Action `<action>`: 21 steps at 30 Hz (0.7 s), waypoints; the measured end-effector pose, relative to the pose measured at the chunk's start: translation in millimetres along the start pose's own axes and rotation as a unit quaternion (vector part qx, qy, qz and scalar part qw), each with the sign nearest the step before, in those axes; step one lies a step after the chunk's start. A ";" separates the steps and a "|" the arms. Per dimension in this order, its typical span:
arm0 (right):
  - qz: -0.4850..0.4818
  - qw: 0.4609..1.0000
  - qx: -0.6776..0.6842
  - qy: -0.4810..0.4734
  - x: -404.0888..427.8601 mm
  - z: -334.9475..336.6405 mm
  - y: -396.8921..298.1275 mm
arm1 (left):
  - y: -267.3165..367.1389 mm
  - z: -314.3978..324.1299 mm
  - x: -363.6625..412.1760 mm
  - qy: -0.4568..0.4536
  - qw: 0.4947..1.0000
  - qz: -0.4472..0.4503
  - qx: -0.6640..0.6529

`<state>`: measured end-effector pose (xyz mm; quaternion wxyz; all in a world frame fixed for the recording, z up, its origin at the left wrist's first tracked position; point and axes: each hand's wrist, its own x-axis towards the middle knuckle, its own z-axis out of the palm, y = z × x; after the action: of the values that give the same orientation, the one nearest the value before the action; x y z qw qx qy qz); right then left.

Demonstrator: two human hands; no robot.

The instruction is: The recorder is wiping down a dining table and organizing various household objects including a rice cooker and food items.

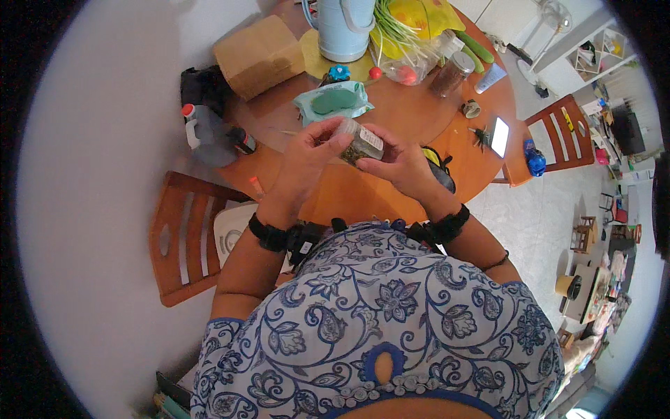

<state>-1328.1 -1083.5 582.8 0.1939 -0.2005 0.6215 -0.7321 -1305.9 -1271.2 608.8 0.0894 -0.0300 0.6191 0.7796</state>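
Observation:
Between my two hands, above the round wooden table [361,196], I hold a small clear jar [362,141] tilted on its side. It bears a white label with writing and has dark dried bits inside. My left hand [320,141] grips its lid end, thumb across the top. My right hand [405,162] holds the base end from the right. Just beyond the jar lies a green pack of wet wipes [335,100]. Right of my right hand sits a black and yellow pouch [439,170], partly hidden.
Farther back stand a cardboard box [259,56], a light blue thermos jug [343,29], spring onions [395,21] and a lidded jar [453,73]. A lit phone [500,137] lies right. At left are a plastic jug [209,136] and a wooden chair [191,238].

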 end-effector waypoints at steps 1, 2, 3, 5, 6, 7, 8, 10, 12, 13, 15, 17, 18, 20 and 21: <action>0.019 0.999 0.035 -0.001 -3.1 -0.6 -4.8 | 0.1 1.7 -0.3 0.000 1.000 -0.015 -0.003; 0.038 0.997 0.070 -0.001 -5.5 -1.2 -8.5 | -1.0 3.4 -1.4 -0.002 1.000 -0.016 -0.004; 0.038 0.997 0.068 0.002 -7.3 -3.1 -11.3 | -2.6 6.0 -2.9 0.001 0.999 0.017 0.033; 0.072 0.989 0.128 -0.021 -10.7 -6.7 -14.0 | -7.5 7.5 -3.4 0.001 0.996 0.049 0.068; 0.071 0.989 0.127 -0.015 -13.4 -7.5 -11.9 | -11.3 4.5 -2.8 -0.010 0.994 0.061 0.091; 0.100 0.987 0.129 -0.012 -16.5 -8.1 -7.1 | -15.9 3.0 -2.2 -0.020 0.990 0.074 0.114; 0.129 0.983 0.130 -0.008 -19.7 -8.9 -2.7 | -21.1 4.3 -3.9 -0.028 0.990 0.073 0.114; 0.144 0.980 0.140 0.005 -25.8 -12.2 2.4 | -31.1 5.8 -7.4 -0.040 0.990 0.066 0.115; 0.159 0.976 0.151 0.017 -31.4 -22.3 12.6 | -39.3 9.7 -3.8 -0.060 0.995 0.003 0.075; 0.173 0.979 0.109 -0.007 -34.2 -31.2 21.2 | -44.0 12.2 -2.6 -0.073 0.995 -0.060 0.035; 0.184 0.980 0.066 -0.030 -40.5 -42.7 35.6 | -63.2 14.0 7.6 -0.116 0.987 -0.067 0.090; 0.179 0.984 -0.010 -0.020 -47.4 -48.3 49.2 | -83.9 12.3 21.3 -0.153 0.975 -0.072 0.146; 0.177 0.984 -0.011 -0.017 -50.8 -59.7 63.8 | -95.4 11.9 30.2 -0.111 0.966 -0.009 0.232; 0.154 0.981 -0.063 0.096 -59.9 -91.3 96.0 | -123.2 -4.2 54.9 -0.067 0.945 0.057 0.316; 0.155 0.974 -0.061 0.151 -63.7 -105.0 101.5 | -136.8 -29.9 73.1 0.024 0.938 0.070 0.340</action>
<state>-1327.0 -977.6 463.7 0.1960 -0.0002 0.7103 -0.6761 -1355.5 -1263.1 459.1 0.0242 0.0266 0.8497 0.5261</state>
